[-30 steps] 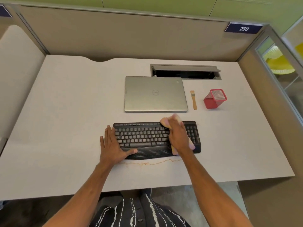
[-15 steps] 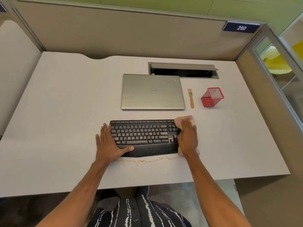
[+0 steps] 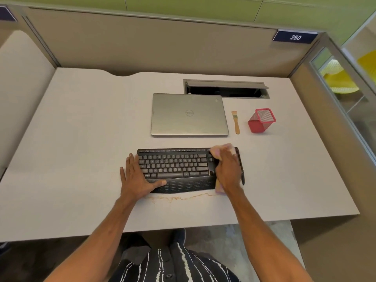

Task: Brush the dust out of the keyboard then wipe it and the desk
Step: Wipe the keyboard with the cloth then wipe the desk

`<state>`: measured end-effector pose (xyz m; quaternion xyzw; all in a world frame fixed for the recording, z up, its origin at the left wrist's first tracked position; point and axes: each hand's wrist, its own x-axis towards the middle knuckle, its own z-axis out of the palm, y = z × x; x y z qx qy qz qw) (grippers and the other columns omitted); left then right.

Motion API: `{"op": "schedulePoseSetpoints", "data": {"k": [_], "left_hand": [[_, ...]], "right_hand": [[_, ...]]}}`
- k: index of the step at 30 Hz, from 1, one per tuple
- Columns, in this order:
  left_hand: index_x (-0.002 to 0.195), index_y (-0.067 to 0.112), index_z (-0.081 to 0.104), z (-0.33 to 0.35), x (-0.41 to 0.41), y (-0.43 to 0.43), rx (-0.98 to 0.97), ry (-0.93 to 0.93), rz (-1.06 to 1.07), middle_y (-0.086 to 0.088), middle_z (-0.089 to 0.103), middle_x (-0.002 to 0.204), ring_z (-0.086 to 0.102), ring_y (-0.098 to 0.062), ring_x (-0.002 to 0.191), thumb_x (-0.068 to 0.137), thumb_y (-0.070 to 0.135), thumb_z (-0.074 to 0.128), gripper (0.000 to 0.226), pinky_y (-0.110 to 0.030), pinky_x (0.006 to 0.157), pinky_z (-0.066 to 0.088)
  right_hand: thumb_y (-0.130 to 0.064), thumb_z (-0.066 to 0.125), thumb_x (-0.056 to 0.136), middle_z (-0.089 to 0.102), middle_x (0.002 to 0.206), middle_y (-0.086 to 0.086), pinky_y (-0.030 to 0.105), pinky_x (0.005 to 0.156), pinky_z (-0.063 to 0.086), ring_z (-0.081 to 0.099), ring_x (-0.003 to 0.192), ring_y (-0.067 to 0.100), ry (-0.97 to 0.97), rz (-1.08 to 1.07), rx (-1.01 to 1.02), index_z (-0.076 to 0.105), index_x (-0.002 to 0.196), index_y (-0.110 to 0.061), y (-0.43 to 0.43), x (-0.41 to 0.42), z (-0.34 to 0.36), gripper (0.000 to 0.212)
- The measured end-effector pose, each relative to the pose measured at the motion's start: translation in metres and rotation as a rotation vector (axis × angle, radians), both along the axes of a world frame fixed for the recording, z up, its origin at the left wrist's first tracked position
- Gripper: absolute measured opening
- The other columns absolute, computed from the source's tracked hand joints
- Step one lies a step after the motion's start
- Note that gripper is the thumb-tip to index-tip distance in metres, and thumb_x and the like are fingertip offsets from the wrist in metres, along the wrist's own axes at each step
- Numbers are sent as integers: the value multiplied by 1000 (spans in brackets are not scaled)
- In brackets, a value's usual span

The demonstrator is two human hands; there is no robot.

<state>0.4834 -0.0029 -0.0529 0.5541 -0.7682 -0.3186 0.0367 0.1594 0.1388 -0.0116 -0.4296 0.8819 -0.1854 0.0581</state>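
Left hand (image 3: 138, 178) flat and spread on left end of keyboard (image 3: 175, 165), thumb on palm rest, pinning it to desk (image 3: 81, 139) in front of laptop (image 3: 189, 115). Right hand (image 3: 227, 169) bunched round pink cloth (image 3: 223, 148), pressing it on number-pad end. Brushing judged done: brush (image 3: 235, 123) laid aside beside cup (image 3: 261, 121), brown dust (image 3: 183, 198) in a line on desk along keyboard's near edge. Wiping of keys under way. Left to do: clearing dust, wiping desk.

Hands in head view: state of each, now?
Left hand: open, flat on the keyboard, left end.
Right hand: holding a pink cloth on the keyboard.
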Motion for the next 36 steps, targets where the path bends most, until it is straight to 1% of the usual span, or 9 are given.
{"op": "schedulePoseSetpoints", "data": {"k": [3, 6, 9, 14, 18, 24, 28, 32, 36], "left_hand": [[172, 22, -14, -1, 0, 0, 1, 1, -8, -6, -17, 183, -19, -23, 169, 36, 122, 41, 177, -55, 134, -14], [172, 22, -15, 2, 1, 1, -6, -4, -7, -6, -17, 183, -18, -23, 169, 41, 120, 45, 175, -55, 134, -14], [172, 22, -16, 2, 1, 2, 8, -6, -7, -6, -17, 183, -19, -23, 169, 41, 119, 46, 174, -55, 133, -16], [172, 23, -18, 0, 0, 2, 9, -10, -9, -4, -18, 183, -20, -21, 168, 41, 121, 41, 174, -54, 133, -17], [171, 23, -18, -1, 2, 1, 3, -7, -19, -3, -17, 183, -19, -20, 169, 42, 120, 42, 173, -54, 134, -17], [171, 24, -19, -1, 1, 1, 3, -16, -25, -3, -18, 183, -21, -20, 168, 44, 120, 44, 171, -54, 133, -17], [171, 24, -19, 1, 0, 1, 14, -27, -28, -3, -19, 183, -21, -21, 168, 43, 120, 42, 171, -55, 133, -17], [171, 24, -19, 0, 1, 0, 25, -31, -27, -3, -19, 183, -21, -20, 168, 45, 118, 46, 170, -56, 134, -16], [171, 23, -20, -1, 1, 1, 26, -38, -19, -3, -20, 183, -22, -20, 168, 39, 121, 39, 175, -57, 134, -16]], "right_hand": [[0, 58, 90, 53, 155, 2, 49, 125, 31, 46, 146, 21, 48, 82, 15, 51, 150, -18, 15, -11, -5, 64], [2, 54, 88, 54, 153, 3, 47, 128, 21, 48, 142, 23, -10, -61, 32, 49, 150, -16, 17, -33, -8, 65], [4, 49, 93, 56, 149, 9, 46, 128, 20, 49, 140, 31, -75, -156, 29, 53, 146, -11, 4, -33, -2, 56], [-2, 56, 93, 65, 137, 9, 50, 121, 37, 59, 129, 29, 9, 26, 2, 58, 138, -11, -4, 8, -3, 46], [-9, 59, 92, 57, 150, 2, 48, 127, 27, 48, 144, 18, 21, 141, 49, 53, 144, -14, -23, 44, -12, 52], [-18, 60, 94, 48, 159, 4, 50, 128, 24, 41, 149, 19, 68, 288, 83, 47, 151, -15, -35, 57, -5, 58], [-18, 53, 92, 49, 158, 2, 53, 126, 26, 41, 149, 18, 170, 215, 107, 46, 148, -18, -10, 17, -6, 56], [-12, 56, 89, 59, 148, 3, 47, 126, 27, 49, 142, 20, 142, 10, 78, 56, 142, -17, 6, -21, -8, 53], [-11, 54, 92, 58, 148, 9, 45, 126, 29, 50, 142, 23, 124, 39, 89, 56, 138, -10, -5, -9, -9, 46]]}}
